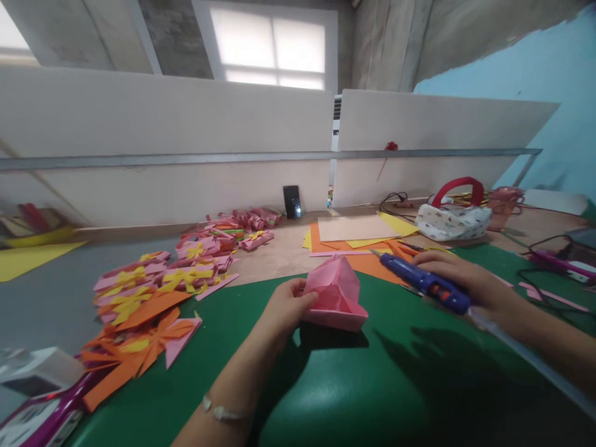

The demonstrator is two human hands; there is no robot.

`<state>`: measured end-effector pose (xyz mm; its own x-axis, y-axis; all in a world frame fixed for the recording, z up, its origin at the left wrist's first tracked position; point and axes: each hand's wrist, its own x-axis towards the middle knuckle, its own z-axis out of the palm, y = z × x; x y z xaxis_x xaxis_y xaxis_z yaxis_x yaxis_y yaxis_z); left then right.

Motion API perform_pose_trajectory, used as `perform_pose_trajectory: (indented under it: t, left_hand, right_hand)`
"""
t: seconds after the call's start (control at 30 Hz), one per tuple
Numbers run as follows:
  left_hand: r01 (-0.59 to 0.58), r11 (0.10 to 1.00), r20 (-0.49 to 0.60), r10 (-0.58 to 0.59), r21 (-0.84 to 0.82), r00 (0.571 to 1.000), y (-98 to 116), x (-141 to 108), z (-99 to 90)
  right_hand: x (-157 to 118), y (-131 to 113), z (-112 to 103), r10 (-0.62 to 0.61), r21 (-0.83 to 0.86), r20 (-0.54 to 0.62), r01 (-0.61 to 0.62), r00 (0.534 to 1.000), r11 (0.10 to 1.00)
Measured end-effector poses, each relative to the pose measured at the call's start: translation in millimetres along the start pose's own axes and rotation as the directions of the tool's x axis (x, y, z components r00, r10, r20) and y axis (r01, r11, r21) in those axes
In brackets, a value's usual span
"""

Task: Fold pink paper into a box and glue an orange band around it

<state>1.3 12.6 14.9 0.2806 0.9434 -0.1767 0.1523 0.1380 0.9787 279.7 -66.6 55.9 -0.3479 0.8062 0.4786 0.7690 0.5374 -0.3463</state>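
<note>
A folded pink paper piece (pixel 339 288), shaped like a small open box with a raised peak, is held just above the green mat (pixel 321 397). My left hand (pixel 291 304) pinches its left side between thumb and fingers. To the right, my right hand (pixel 454 276) is wrapped round a blue glue gun (pixel 426 282), whose tip points left toward the pink paper without touching it. A clear glue stick trails from the back of the gun. Shadows of the hand and gun fall on the mat.
Pink paper pieces with yellow flowers (pixel 186 267) and orange paper flowers (pixel 144 341) are heaped at left. Colored sheets (pixel 358 228) lie behind the hands. A phone (pixel 292 202) leans on the white panel. A fabric basket (pixel 454 220), a pink jug (pixel 503 208) and cables are at right.
</note>
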Motion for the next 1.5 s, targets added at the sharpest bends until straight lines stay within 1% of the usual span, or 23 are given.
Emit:
perform_pose_trajectory:
  t: [0.07, 0.1, 0.13, 0.23, 0.33, 0.43, 0.57, 0.7, 0.8, 0.97, 1.07, 1.3, 1.37, 1.5]
  left_hand:
    - [-0.011, 1.000, -0.008, 0.011, 0.008, 1.000, 0, 0, 0.8]
    - [-0.022, 1.000, -0.006, 0.022, 0.006, 1.000, 1, -1, 1.2]
    - [-0.031, 1.000, -0.002, 0.031, 0.001, 1.000, 1, -1, 1.8]
    - [-0.035, 0.999, 0.018, 0.036, -0.031, 0.999, 3, -3, 3.8]
    - [-0.025, 0.998, 0.030, 0.027, -0.051, 0.999, 5, -5, 5.5]
    - [-0.032, 0.999, 0.025, 0.033, -0.037, 0.999, 6, -4, 6.5]
    - [-0.053, 0.998, 0.044, 0.054, -0.032, 0.998, 5, -4, 7.4]
    - [-0.038, 0.998, 0.069, 0.042, -0.058, 0.997, 5, -5, 8.1]
    - [-0.032, 0.998, 0.079, 0.037, -0.059, 0.996, 6, -7, 8.0]
    - [-0.047, 0.997, 0.105, 0.053, -0.060, 0.993, 7, -6, 8.2]
    - [-0.056, 0.997, 0.104, 0.061, -0.046, 0.993, 7, -7, 8.6]
    - [-0.057, 0.997, 0.091, 0.061, -0.056, 0.994, 10, -11, 8.4]
    - [-0.055, 0.996, 0.094, 0.061, -0.071, 0.994, 11, -11, 8.5]
    - [-0.044, 0.994, 0.101, 0.054, -0.098, 0.993, 11, -11, 8.9]
  right_hand:
    - [4, -16, 13, -0.014, 0.006, 0.128, 0.013, 0.992, 1.000]
    - [5, -21, 20, -0.016, -0.003, 0.172, 0.017, 0.985, 1.000]
    - [6, -23, 28, -0.012, -0.019, 0.193, 0.016, 0.981, 1.000]
    - [9, -25, 49, 0.019, -0.103, 0.203, 0.002, 0.979, 0.995]
    - [13, -27, 58, 0.073, -0.223, 0.189, -0.030, 0.979, 0.974]
    - [16, -33, 58, 0.117, -0.316, 0.183, -0.055, 0.976, 0.947]
    - [17, -38, 55, 0.137, -0.362, 0.190, -0.061, 0.972, 0.930]
    - [18, -39, 54, 0.137, -0.339, 0.200, -0.063, 0.970, 0.939]
    - [19, -40, 54, 0.157, -0.333, 0.192, -0.086, 0.969, 0.939]
    - [17, -39, 55, 0.152, -0.330, 0.192, -0.082, 0.969, 0.940]
    - [16, -40, 56, 0.144, -0.317, 0.197, -0.076, 0.970, 0.945]
    - [17, -37, 56, 0.127, -0.287, 0.254, -0.051, 0.959, 0.957]
    - [17, -36, 54, 0.144, -0.304, 0.246, -0.065, 0.959, 0.951]
    - [18, -43, 49, 0.172, -0.316, 0.180, -0.108, 0.969, 0.942]
